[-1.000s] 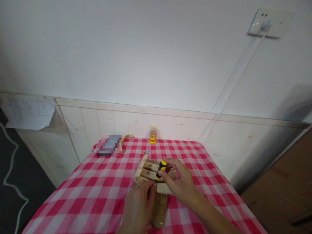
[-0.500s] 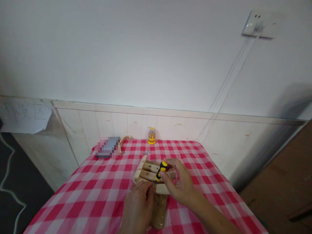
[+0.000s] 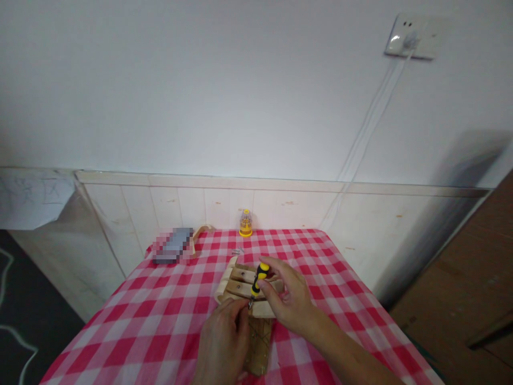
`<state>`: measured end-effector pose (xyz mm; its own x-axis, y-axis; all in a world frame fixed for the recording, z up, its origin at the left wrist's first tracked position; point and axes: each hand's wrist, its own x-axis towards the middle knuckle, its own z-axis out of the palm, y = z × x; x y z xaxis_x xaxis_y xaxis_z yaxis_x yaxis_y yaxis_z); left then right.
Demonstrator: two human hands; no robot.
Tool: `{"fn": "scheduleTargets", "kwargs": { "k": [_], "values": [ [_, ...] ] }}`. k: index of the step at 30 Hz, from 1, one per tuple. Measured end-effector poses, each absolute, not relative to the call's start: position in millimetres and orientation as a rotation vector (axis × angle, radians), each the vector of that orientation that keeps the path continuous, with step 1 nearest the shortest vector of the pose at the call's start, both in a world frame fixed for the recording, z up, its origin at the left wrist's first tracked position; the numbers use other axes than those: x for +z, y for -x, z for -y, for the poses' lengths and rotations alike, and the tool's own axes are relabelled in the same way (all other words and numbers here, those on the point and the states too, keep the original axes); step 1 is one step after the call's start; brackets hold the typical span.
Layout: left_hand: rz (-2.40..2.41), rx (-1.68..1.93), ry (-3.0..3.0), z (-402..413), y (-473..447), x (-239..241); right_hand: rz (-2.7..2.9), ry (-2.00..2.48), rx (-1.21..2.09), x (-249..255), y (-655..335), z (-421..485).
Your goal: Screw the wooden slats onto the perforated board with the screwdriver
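Observation:
My right hand (image 3: 290,294) is closed round the yellow and black handle of a screwdriver (image 3: 260,275), which tilts with its tip down and to the left. The tip meets a slatted wooden piece (image 3: 236,287) with dark holes in its slats. Close by that tip, my left hand (image 3: 226,331) is closed, its thumb and finger pinching at the wood's near edge; what lies between them is too small to make out. Under the near side of the wood, a flat brownish board or packet (image 3: 258,347) lies partly covered by my left hand.
Several small screws (image 3: 238,251) lie beyond the wooden piece. A yellow-capped clear bottle (image 3: 246,223) stands at the back edge. At the back left are a blurred grey device (image 3: 174,246) and a curved wooden part (image 3: 200,232). The checked tablecloth (image 3: 160,315) meets the wall.
The whole view has shifted slightly. Both hands stay at the wooden piece, and the screwdriver stands a little more upright in my right hand.

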<state>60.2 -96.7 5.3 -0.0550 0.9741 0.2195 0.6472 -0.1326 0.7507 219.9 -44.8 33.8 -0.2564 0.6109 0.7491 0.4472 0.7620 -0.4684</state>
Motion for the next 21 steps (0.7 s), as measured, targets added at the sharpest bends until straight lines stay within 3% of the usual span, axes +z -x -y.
{"fn": "scheduleTargets", "kwargs": {
  "k": [16, 21],
  "values": [
    [-1.743, 0.978, -1.808, 92, -61, -3, 1.78, 0.856, 0.405, 30, -215, 39],
    [-1.665, 1.026, -1.703, 93, -57, -2, 1.507, 0.822, 0.563, 41, -219, 34]
  ]
}}
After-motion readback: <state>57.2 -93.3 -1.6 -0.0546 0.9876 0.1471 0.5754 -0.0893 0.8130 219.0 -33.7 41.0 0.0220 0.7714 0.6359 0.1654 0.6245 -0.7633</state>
